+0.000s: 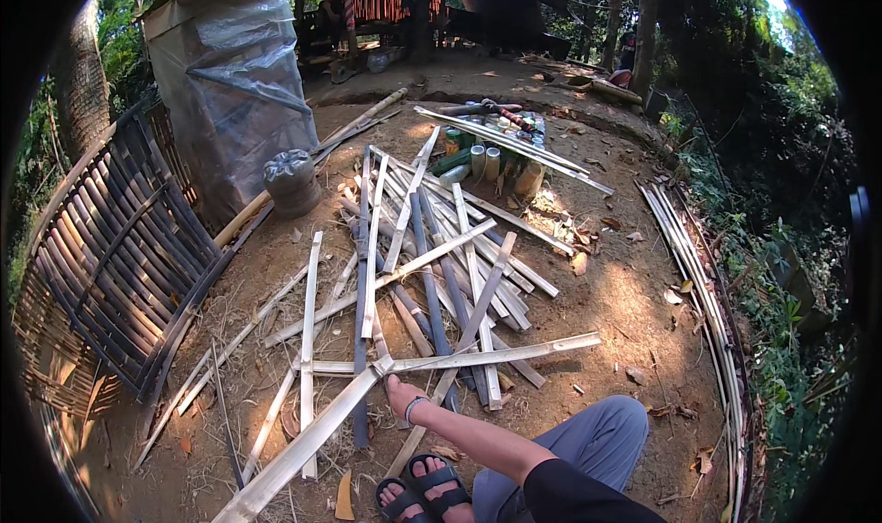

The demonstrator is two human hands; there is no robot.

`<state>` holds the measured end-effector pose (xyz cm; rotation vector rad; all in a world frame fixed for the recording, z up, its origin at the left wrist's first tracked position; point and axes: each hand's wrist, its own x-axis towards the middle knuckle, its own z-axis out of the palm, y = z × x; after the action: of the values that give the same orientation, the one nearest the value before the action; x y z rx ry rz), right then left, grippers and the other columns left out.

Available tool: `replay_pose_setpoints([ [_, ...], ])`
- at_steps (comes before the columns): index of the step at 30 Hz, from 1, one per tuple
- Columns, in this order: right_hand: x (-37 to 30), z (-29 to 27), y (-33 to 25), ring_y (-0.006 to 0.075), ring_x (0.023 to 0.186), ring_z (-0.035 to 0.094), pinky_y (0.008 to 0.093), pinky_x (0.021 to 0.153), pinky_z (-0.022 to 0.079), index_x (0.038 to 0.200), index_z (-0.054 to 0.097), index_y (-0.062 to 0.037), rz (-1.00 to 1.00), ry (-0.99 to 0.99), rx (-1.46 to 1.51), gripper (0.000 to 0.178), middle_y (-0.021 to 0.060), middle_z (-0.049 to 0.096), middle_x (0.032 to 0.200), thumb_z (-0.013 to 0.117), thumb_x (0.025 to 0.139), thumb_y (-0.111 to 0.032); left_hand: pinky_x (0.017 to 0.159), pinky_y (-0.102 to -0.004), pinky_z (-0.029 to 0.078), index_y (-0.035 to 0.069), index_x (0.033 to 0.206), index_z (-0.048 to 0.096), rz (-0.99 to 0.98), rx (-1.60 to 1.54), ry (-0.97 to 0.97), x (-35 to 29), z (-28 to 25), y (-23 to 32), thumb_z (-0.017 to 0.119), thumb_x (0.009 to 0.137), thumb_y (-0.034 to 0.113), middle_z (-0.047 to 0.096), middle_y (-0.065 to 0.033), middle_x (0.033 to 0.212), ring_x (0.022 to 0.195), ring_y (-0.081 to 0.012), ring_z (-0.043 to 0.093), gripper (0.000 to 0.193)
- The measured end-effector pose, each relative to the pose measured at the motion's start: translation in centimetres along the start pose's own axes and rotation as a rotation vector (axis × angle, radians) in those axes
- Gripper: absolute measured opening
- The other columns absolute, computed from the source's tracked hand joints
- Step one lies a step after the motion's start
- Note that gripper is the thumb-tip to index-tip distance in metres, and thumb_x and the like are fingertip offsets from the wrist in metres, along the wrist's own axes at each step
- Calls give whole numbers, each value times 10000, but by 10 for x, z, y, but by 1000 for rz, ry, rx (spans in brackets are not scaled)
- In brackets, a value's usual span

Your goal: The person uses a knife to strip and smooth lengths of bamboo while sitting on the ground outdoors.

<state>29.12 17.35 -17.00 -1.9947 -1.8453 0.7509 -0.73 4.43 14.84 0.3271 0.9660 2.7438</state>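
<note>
My right hand (401, 395), with a band round its wrist, reaches in from the lower right. Its fingers are closed at the upper end of a long, pale split bamboo strip (317, 428), which slants down to the lower left edge; the underside of the grip is hidden. Just beyond the hand, another pale bamboo strip (514, 352) lies crosswise over a loose pile of split bamboo (478, 257). Dark bamboo poles (430, 275) are mixed into that pile. My left hand is out of the picture.
A slatted bamboo panel (129, 257) leans at the left near a plastic-covered frame (241, 101). A dark, rounded container (292, 183) stands beside it. Farther back are jars (485, 162); long thin strips (703, 303) lie at the right. My sandalled feet (427, 488) are close below.
</note>
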Motion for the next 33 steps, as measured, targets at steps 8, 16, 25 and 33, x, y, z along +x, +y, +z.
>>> replay_pose_setpoints([
  [8,-25,-20,-54,474,803,652,543,703,518,1025,381,46,-61,-32,48,171,321,645,827,387,892,-61,670,-267,379,130,784,431,-48,-50,-46,-10,-1,5,474,985,455,392,6,727,686,-128,412,385],
  [16,-41,-62,-61,501,804,614,566,731,480,1104,387,32,-34,-18,118,422,320,634,832,426,972,-367,680,-258,366,131,782,416,135,94,-33,-27,16,20,447,1003,436,370,11,737,695,-123,390,379],
  [25,-111,-93,-117,489,806,610,552,711,469,968,482,15,-92,-208,250,511,310,623,789,372,991,-484,562,-238,295,136,683,385,135,-14,-353,4,-23,8,319,1018,500,301,20,630,563,-98,303,499],
  [33,-33,-49,-15,463,833,627,557,725,489,995,531,4,153,-2,26,540,294,646,826,338,988,-500,563,-250,296,120,702,415,73,-96,-463,1,-24,4,341,1016,487,314,10,663,597,-108,324,489],
])
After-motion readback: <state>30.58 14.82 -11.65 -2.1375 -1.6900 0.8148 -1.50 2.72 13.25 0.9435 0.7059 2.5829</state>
